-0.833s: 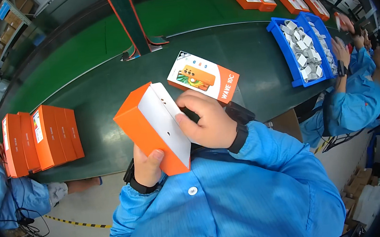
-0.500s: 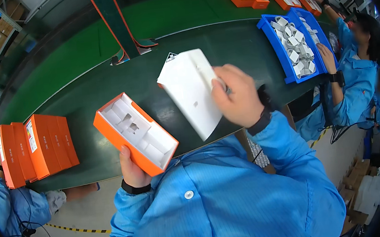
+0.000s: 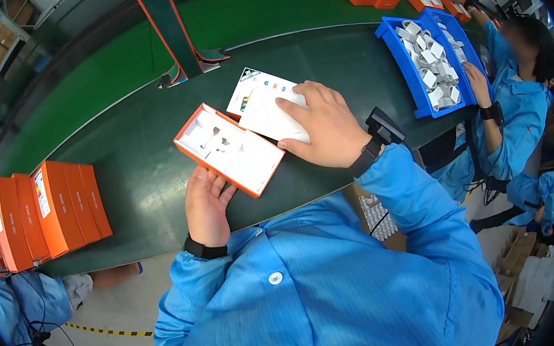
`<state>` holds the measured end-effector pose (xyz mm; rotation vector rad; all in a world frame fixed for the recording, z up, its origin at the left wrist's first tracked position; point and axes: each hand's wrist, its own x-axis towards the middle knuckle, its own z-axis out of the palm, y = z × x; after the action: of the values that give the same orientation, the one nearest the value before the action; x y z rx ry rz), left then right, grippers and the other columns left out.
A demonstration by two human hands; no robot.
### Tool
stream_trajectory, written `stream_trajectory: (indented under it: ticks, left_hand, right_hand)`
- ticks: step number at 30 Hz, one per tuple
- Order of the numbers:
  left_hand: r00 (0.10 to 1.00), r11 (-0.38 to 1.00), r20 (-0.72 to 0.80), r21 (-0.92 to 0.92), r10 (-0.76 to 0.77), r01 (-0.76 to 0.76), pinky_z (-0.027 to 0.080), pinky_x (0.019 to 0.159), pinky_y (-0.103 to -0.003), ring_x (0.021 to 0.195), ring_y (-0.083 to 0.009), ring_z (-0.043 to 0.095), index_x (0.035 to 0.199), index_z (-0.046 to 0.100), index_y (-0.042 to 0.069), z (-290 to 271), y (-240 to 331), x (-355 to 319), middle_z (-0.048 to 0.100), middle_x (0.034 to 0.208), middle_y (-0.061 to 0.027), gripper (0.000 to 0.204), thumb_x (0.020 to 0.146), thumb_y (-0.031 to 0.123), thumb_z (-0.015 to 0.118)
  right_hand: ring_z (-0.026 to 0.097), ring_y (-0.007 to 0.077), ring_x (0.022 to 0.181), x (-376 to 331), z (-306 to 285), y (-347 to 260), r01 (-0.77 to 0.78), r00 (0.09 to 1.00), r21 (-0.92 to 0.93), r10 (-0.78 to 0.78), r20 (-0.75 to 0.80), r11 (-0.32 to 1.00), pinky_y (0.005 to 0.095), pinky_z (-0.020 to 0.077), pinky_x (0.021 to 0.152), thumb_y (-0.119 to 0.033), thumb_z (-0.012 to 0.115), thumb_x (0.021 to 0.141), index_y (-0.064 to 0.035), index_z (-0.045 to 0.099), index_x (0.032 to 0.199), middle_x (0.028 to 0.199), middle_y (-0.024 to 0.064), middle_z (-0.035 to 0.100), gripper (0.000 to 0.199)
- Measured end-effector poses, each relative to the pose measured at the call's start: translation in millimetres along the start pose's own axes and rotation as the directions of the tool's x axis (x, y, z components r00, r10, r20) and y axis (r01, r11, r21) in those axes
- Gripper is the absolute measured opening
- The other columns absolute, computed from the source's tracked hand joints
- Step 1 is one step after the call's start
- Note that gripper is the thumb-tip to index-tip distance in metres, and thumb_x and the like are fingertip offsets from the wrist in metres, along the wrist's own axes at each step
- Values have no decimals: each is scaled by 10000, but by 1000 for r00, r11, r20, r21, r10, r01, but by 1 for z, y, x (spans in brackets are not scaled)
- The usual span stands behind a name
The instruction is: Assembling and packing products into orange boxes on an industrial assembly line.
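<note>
Touching the near side of an open orange box (image 3: 188,151), the left hand (image 3: 207,208) is curving loosely, unclenched. The box is sitting on or just above the worktop (image 3: 144,147), its white insert (image 3: 246,157) facing up. The right hand (image 3: 335,129) is lying spread, ungripping, over a flat white piece (image 3: 270,120) atop a printed box (image 3: 247,89). The orange box is looking light, stiff and slick, its opposite outer walls offering the surest hold; the white piece is looking creasable, favouring an edge pinch.

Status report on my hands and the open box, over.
Left hand at near edge of open orange box. Right hand palm-down on white insert. Blue bins off right, apart from hands.
</note>
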<state>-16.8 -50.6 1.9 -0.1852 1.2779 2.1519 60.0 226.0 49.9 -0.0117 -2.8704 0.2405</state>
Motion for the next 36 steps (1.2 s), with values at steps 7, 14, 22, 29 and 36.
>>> stream_trajectory:
  ticks: [7, 14, 22, 29, 36]
  left_hand:
    - [997, 928, -1, 365, 72, -67, 567, 1048, -385, 1276, -255, 669, 1651, 234, -50, 6, 13, 5, 611, 1460, -202, 708, 1069, 101, 610]
    - [989, 918, 139, 382, 55, -105, 553, 1086, -380, 1287, -262, 657, 1626, 245, -105, 7, 19, 24, 566, 1490, -253, 718, 1047, 39, 644]
    - [955, 754, 219, 588, 201, -294, 543, 1083, -376, 1311, -296, 637, 1591, 377, -86, 5, 4, 48, 564, 1471, -238, 691, 1024, 110, 719]
    - [900, 391, 327, 818, 287, -422, 499, 1092, -426, 1353, -351, 550, 1474, 562, -18, -27, 10, 21, 552, 1456, -209, 551, 993, 185, 738]
    - [785, -41, 406, 897, 468, -439, 388, 1174, -525, 1320, -450, 524, 1320, 618, -32, -93, 5, -31, 574, 1373, -242, 453, 898, 106, 709]
  right_hand:
    - [558, 461, 1330, 8, 10, 0, -179, 976, 49, 171, 136, 983, 563, 480, 1063, -536, 755, 923, -84, 484, 1597, 1552, 296, 479, 856]
    - [577, 471, 1304, 11, 14, -14, -265, 958, 45, 258, 123, 963, 565, 502, 1054, -568, 772, 899, -47, 443, 1615, 1544, 309, 473, 944]
    - [560, 542, 1266, 13, 7, -34, -328, 936, 70, 313, 162, 942, 549, 515, 1066, -517, 845, 828, 13, 398, 1621, 1501, 382, 432, 1054]
    - [579, 509, 1233, 5, 0, 21, -385, 923, 116, 382, 41, 916, 556, 522, 1054, -459, 816, 810, -39, 428, 1621, 1488, 337, 461, 992]
    - [534, 533, 1331, 86, -35, 112, -474, 859, 215, 502, -102, 854, 511, 480, 1140, -460, 810, 830, -24, 423, 1618, 1497, 358, 464, 980]
